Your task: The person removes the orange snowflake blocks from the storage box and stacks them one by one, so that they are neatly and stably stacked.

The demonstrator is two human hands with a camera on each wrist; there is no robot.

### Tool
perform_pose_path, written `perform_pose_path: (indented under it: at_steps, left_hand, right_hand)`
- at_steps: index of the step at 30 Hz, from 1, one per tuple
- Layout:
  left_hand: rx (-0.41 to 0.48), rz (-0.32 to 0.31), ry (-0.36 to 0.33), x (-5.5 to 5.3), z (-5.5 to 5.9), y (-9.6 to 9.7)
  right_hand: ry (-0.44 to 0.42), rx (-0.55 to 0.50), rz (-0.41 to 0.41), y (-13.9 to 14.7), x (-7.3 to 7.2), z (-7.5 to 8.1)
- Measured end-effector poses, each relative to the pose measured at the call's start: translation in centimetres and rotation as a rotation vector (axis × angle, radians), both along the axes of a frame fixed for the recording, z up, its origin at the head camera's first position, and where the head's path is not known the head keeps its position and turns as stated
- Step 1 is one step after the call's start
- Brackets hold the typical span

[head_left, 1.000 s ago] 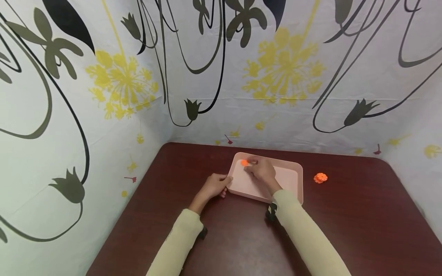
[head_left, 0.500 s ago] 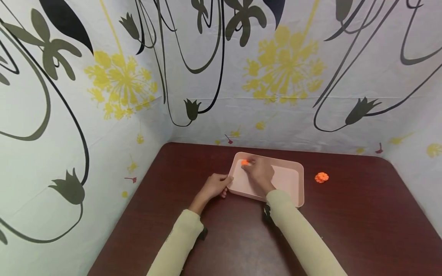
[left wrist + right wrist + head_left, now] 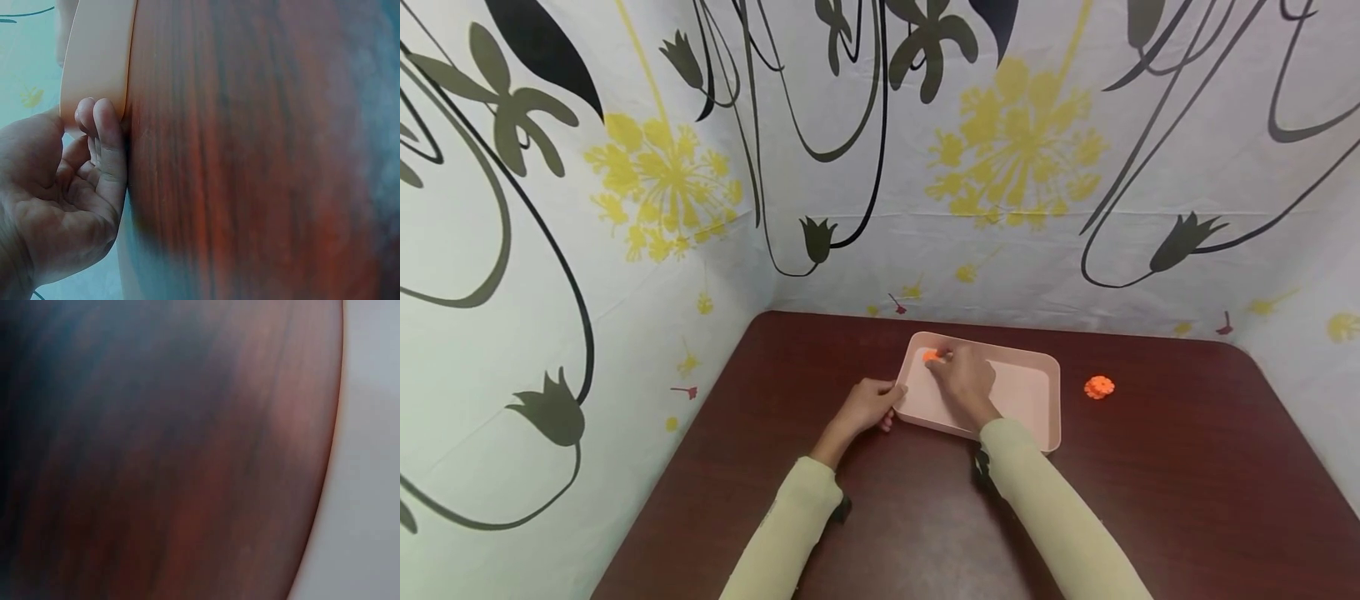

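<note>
A shallow pink tray [image 3: 1022, 392] lies on the dark red-brown table. My left hand [image 3: 867, 403] grips its near left corner, thumb over the rim; in the left wrist view that hand [image 3: 75, 181] has its curled fingers against the outer wall of the tray [image 3: 100, 56]. Over the tray's far left part, my right hand [image 3: 967, 373] pinches a small flat orange piece [image 3: 929, 356] at the tray floor, its fingertips hiding part of it. The right wrist view shows no hand, only blurred table and a pale tray wall [image 3: 369, 475].
To the right of the tray, a small pile of orange scalloped pieces [image 3: 1099, 387] sits on the table [image 3: 1187, 467]. A white cloth [image 3: 850, 183] with printed flowers hangs behind the table and along its left side.
My right hand has shifted slightly left, and its fingertips now cover more of the orange piece. The left hand stays at the tray corner.
</note>
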State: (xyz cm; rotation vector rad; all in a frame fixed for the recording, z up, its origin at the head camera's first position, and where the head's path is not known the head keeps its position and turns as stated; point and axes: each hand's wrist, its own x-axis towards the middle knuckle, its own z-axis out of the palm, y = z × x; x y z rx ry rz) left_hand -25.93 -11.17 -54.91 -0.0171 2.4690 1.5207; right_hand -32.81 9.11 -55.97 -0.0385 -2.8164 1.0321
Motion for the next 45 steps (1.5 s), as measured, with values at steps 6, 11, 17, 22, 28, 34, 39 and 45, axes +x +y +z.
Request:
perform_pose_path:
  at_steps: [6, 11, 17, 22, 28, 34, 39, 45]
  left_hand:
    - [-0.006, 0.0, 0.01, -0.03, 0.17, -0.04]
    - [-0.018, -0.001, 0.019, -0.11, 0.12, -0.05]
    - [-0.014, 0.0, 0.013, -0.18, 0.21, -0.09]
    - [-0.022, -0.001, 0.013, -0.21, 0.49, -0.15]
    - [-0.038, -0.009, 0.028, -0.18, 0.46, -0.1]
    - [-0.038, -0.006, 0.024, -0.12, 0.33, -0.11]
    - [-0.03, 0.0, 0.012, -0.14, 0.09, -0.13]
    - [-0.03, 0.005, -0.004, -0.04, 0.01, -0.11]
  right_hand:
    - [-0.006, -0.014, 0.019, 0.1, 0.16, 0.46]
    - [-0.006, -0.014, 0.04, 0.17, 0.19, 0.62]
    - [0.017, 0.002, 0.051, 0.16, 0.28, 0.81]
    - [0.048, 0.049, 0.063, 0.01, 0.24, 0.8]
    - [0.123, 0.17, 0.092, -0.39, -0.01, 0.47]
    - [0.149, 0.227, 0.103, -0.69, -0.17, 0.01]
    - [0.15, 0.224, 0.096, -0.57, -0.03, -0.01]
    - [0.16, 0.174, 0.104, -0.26, 0.43, 0.3]
